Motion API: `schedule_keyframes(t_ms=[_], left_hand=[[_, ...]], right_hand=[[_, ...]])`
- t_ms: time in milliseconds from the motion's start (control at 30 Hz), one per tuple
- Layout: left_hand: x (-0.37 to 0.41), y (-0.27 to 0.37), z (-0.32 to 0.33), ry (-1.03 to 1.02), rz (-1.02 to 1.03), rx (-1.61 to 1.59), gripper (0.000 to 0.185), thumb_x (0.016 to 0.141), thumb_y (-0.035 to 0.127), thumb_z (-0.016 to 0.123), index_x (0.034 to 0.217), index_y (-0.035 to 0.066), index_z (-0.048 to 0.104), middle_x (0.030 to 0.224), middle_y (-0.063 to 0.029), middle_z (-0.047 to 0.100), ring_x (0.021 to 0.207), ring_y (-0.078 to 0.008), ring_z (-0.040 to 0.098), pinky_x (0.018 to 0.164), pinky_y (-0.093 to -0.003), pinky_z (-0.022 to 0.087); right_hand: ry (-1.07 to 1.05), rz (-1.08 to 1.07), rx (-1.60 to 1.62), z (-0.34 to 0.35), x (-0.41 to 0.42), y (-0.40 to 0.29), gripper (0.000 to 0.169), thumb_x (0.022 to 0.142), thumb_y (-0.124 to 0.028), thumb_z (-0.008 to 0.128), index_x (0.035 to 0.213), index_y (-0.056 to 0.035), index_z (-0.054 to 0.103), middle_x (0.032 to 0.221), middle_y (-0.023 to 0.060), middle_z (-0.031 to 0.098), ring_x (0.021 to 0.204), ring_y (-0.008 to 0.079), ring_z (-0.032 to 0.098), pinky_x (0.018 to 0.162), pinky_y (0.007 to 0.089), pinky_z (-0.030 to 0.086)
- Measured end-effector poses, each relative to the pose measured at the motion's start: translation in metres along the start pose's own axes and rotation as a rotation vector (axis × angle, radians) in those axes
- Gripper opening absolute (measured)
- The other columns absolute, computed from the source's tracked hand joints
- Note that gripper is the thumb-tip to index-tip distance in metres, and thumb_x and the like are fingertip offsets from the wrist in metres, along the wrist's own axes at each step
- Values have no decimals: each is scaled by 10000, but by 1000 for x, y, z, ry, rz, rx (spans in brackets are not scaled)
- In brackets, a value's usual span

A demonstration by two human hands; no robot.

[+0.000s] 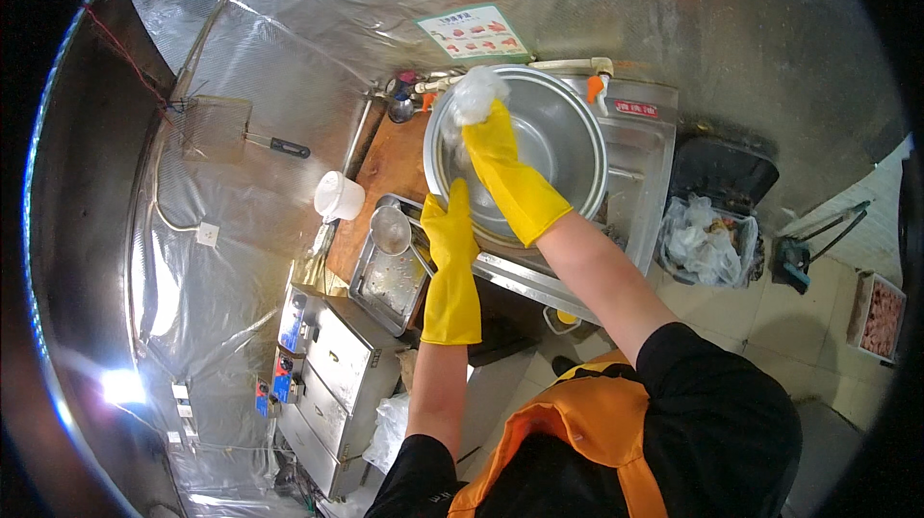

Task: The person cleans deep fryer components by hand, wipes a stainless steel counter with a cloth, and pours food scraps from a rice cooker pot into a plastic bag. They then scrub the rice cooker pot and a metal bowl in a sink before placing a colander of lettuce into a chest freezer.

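Note:
A large round metal basin [552,135] rests over the steel sink and partly by a wooden board [393,164]. My right hand [497,139], in a long yellow rubber glove, reaches across the basin and grips a whitish, translucent bundle [476,95], like crumpled plastic, at its far left rim. My left hand [449,211], gloved the same way, is at the near left rim with the thumb apart from the fingers; whether it grips the rim is unclear. Beside it, a metal strainer [390,230] lies over a rectangular steel tray [390,280].
Pipes with orange-handled taps [595,88] run behind the basin. A white plastic tub [339,196] stands at the board's left edge. Steel fryers [336,366] stand lower left. To the right are a lined waste bin [707,240] and a box of raw meat [881,317] on the floor.

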State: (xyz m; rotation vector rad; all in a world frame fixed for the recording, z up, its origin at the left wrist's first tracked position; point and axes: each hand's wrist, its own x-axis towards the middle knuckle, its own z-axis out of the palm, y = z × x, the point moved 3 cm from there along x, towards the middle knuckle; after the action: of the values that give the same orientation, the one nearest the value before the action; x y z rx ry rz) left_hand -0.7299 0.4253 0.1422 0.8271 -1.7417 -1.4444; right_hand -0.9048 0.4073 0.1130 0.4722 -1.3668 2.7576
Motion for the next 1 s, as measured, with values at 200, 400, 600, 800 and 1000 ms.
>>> schedule_keyframes(t_ms=[200, 400, 600, 800, 1000], left_hand=[[37, 11, -28, -35, -45, -337, 482, 1035, 439, 620, 1152, -22, 696, 942, -39, 712, 799, -125, 613, 697, -286, 502], [52, 4, -53, 174, -6, -159, 412, 935, 375, 765, 943, -33, 709, 807, -43, 678, 702, -132, 593, 638, -309, 484], [25, 11, -84, 274, 67, 384, 370, 896, 348, 790, 955, -12, 732, 783, -29, 689, 715, -121, 587, 675, -331, 471], [31, 9, -51, 256, 171, 471, 450, 886, 417, 786, 982, -17, 714, 785, -61, 656, 691, -192, 561, 682, -369, 475], [27, -7, -73, 470, -55, 760, 484, 915, 419, 770, 1117, -14, 688, 1006, -148, 725, 905, -263, 683, 776, -418, 552]], right_hand=[[-986, 361, 113, 19, -44, 17, 316, 948, -321, 649, 1169, -95, 666, 1024, 33, 694, 951, 163, 649, 858, 325, 503], [-1549, 392, -622, -24, -73, -24, 300, 910, -308, 662, 1120, -100, 711, 1038, 79, 717, 964, 236, 673, 887, 372, 525], [-921, 268, -1457, -84, -5, -45, 233, 894, -271, 641, 1045, -146, 767, 981, 159, 742, 902, 367, 724, 763, 457, 593], [-556, -266, -1025, -138, 56, 15, 391, 926, -140, 608, 1315, -113, 632, 1344, 176, 624, 1236, 373, 598, 1055, 473, 478], [-706, -153, -1304, -193, -63, 28, 469, 851, -247, 719, 1297, -122, 648, 1230, 152, 684, 1154, 347, 650, 981, 443, 517]])
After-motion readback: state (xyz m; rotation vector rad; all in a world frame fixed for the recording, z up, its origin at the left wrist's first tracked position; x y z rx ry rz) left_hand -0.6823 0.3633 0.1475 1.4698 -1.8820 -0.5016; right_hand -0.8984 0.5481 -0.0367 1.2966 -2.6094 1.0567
